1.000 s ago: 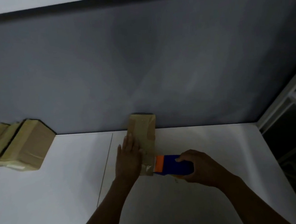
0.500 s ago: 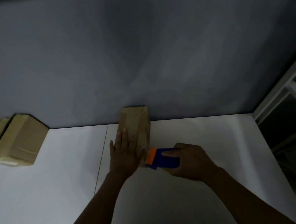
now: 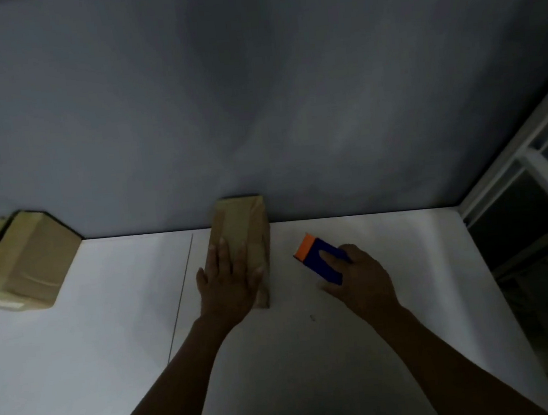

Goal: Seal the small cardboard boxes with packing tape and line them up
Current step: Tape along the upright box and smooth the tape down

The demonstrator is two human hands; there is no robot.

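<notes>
Left hand lay flat on the box, mid-frame — right hand gripped the tape tool
Tape could peel if pressed too softly

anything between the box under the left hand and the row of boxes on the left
Nothing visible: only bare table lies between the box and the row. The tape dispenser sits off to its right.
</notes>
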